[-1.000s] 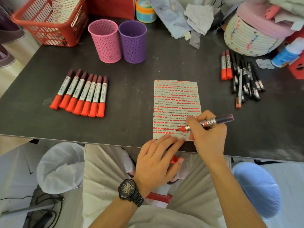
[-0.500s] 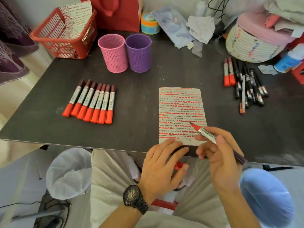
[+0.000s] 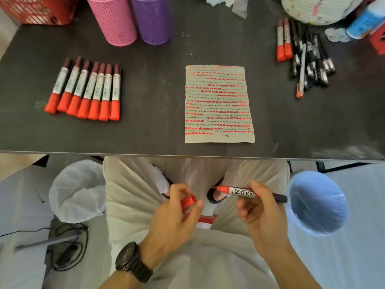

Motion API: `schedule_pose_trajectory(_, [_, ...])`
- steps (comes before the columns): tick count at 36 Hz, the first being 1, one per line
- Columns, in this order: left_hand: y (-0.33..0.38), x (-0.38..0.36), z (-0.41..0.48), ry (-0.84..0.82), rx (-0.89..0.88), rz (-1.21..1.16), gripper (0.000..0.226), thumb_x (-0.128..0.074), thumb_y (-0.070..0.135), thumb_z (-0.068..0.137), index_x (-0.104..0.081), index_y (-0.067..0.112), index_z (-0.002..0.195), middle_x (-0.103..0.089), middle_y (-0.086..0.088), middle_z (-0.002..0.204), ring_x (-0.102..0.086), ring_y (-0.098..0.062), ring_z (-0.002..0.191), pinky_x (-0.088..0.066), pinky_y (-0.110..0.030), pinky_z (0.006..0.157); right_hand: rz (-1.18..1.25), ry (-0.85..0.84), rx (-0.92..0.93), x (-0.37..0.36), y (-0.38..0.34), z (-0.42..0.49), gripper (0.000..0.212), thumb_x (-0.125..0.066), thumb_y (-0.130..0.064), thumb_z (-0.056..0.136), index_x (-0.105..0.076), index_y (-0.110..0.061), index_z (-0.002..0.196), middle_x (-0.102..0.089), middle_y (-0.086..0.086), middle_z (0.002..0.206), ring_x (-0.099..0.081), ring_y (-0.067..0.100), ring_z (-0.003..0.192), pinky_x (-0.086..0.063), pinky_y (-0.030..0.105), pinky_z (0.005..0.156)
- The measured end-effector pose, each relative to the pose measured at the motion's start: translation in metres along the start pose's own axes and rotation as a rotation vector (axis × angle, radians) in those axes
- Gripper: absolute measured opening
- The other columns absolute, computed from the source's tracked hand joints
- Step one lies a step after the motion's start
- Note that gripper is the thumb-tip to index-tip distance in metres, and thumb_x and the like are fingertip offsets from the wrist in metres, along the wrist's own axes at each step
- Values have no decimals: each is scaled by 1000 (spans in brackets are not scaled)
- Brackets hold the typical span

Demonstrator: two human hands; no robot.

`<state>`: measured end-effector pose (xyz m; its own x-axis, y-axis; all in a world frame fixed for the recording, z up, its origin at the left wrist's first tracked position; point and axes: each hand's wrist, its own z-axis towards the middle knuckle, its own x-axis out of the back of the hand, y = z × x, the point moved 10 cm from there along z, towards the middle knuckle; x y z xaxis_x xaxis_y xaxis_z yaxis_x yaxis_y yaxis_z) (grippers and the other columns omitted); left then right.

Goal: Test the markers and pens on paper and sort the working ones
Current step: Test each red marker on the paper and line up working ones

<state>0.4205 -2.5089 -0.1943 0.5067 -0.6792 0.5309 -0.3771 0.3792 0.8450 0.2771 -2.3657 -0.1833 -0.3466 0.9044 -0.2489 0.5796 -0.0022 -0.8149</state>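
The left hand [image 3: 174,220] pinches a red cap [image 3: 188,201] over the lap. Just to its right, the right hand [image 3: 261,213] grips an uncapped red marker [image 3: 243,192], whose tip points toward the cap without touching it. Ahead of both hands, the scribbled paper [image 3: 218,103] lies on the table [image 3: 156,132]. Beyond the left hand lies a row of capped markers [image 3: 85,92], and beyond the right a pile of pens [image 3: 308,57].
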Motion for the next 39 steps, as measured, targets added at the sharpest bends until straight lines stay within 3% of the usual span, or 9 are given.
schedule_pose_trajectory(3, [-8,-4,-3,-52,28,-93,24,-45,61,90,-33,44,104,-55,19,71,-53,-8,56,-38,-13,53,-106,32,-13,4,6,2,39,-59,-24,97,-68,-22,59,-61,10,55,-51,14,45,-39,21,41])
schedule_pose_trajectory(7, [-6,-3,-2,-78,9,-65,21,-44,58,95,-38,42,107,-56,18,80,-54,-11,61,-39,-13,54,-158,31,-9,2,6,5,28,-63,-31,86,-69,-22,60,-62,9,55,-53,14,46,-40,21,41])
schedule_pose_trajectory(15, [-4,0,6,-62,20,-29,31,-43,74,90,-47,52,112,-58,25,107,-61,-12,91,-52,-20,71,-230,-67,39,-10,5,7,26,-67,-43,73,-67,-19,64,-64,13,57,-54,17,46,-43,22,43])
schedule_pose_trajectory(21, [7,0,10,-64,-25,-21,25,-56,57,92,-56,46,115,-60,24,97,-59,-13,74,-44,-12,64,-284,-107,54,-14,10,7,33,-67,-48,74,-67,-14,70,-66,16,60,-55,19,49,-44,24,45])
schedule_pose_trajectory(27, [19,1,12,-81,-82,-49,25,-63,43,94,-63,43,119,-62,21,99,-58,-15,74,-42,-11,67,-268,-158,-30,-18,20,9,38,-75,-50,70,-73,-12,74,-65,14,62,-54,17,50,-43,22,46])
schedule_pose_trajectory(35, [24,8,12,-79,-112,-15,27,-61,49,93,-60,47,120,-61,20,95,-58,-17,75,-42,-13,65,-194,-243,-155,-19,32,14,38,-83,-50,67,-75,-14,79,-65,12,66,-49,13,47,-41,21,45])
schedule_pose_trajectory(39, [25,17,14,-92,-149,30,26,-60,48,94,-61,45,120,-58,23,95,-56,-15,70,-45,-17,63,-371,-312,-30,-24,18,13,35,-84,-49,70,-75,-17,82,-72,13,72,-52,15,50,-42,22,47])
